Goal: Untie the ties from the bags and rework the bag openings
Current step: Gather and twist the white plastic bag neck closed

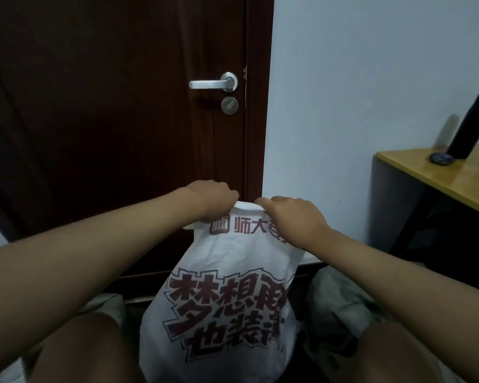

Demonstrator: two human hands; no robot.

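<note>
Bag: a white plastic bag (221, 308) with dark red printed characters stands at lower centre of the frame, between the person's knees, bulging as if full.
Bag mouth: the top edge (248, 210) is gathered to a narrow fold at mid-frame; whether a tie sits there cannot be told, the fingers hide it.
Left hand: the left hand (213, 199) pinches the left end of the gathered top, fingers curled.
Right hand: the right hand (293, 217) grips the right end, fingers bent over the fold.
Progress: judged early; the mouth looks closed, so opening and reshaping remain.
Material: thin, crinkled film, soft and slippery-looking, creased below the grip.
Other bags: pale crumpled bundles (335, 299) lie at lower right and lower left, indistinct.
Backdrop: dark wooden door (108, 106) with metal handle (213, 83); yellow surface (448, 175) at right.
</note>
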